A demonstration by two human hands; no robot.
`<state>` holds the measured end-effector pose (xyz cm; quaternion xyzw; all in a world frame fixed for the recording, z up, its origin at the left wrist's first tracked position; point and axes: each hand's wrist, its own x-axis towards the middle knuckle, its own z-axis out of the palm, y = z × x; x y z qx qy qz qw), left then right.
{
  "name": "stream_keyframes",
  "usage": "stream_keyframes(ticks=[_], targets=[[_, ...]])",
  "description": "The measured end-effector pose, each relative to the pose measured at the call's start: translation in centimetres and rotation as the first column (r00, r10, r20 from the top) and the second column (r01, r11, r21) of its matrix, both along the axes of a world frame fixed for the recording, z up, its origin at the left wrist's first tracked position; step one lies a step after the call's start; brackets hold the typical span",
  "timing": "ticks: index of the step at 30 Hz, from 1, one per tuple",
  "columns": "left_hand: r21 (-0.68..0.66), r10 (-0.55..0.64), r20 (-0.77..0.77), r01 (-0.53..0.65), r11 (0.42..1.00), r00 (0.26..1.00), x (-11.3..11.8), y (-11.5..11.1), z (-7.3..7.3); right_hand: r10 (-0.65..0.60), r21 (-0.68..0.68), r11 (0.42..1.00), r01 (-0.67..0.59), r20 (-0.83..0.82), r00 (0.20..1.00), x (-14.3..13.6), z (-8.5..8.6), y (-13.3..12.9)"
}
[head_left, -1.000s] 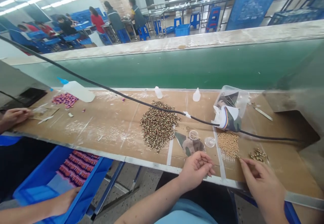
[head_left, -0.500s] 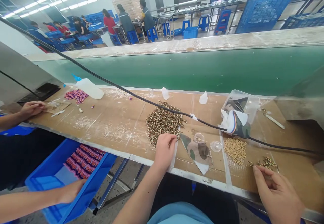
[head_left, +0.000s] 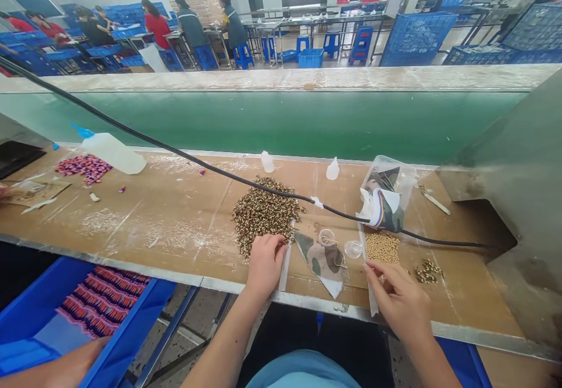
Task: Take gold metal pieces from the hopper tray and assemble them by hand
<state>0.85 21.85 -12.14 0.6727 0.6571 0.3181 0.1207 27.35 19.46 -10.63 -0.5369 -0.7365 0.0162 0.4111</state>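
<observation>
My left hand (head_left: 264, 266) rests at the near edge of a heap of small dark-and-gold pieces (head_left: 266, 209). Its fingertips are closed together, and whatever is between them is too small to name. With thumb and forefinger pinched, my right hand (head_left: 401, 297) hovers just in front of a patch of tan beads (head_left: 383, 248); I cannot make out what the pinch holds. Between the hands lies a camouflage cloth scrap (head_left: 327, 262), with a small clear cup (head_left: 327, 237) on it and a clear lid or dish (head_left: 353, 249) beside it. Right of the beads is a small cluster of dark-and-gold pieces (head_left: 428, 271).
A black cable (head_left: 206, 162) crosses above the table. Behind stand two small white bottles (head_left: 267, 161) and a clear tub (head_left: 406, 174) with cloth. To the left are a large bottle (head_left: 116, 153), purple-orange pieces (head_left: 83, 168) and a blue bin (head_left: 144, 312) with another person's arm in it.
My right hand has moved left from the small dark-and-gold cluster to the tan beads. The left hand stays by the heap. The view has turned to the right.
</observation>
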Motion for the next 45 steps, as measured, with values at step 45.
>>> stream_keyframes(ticks=[45], targets=[[0.01, -0.077, 0.401, 0.08, 0.997, 0.913, 1.2, -0.4, 0.5, 0.032, -0.048, 0.998, -0.038, -0.12, 0.992, -4.4, 1.3, 2.9]])
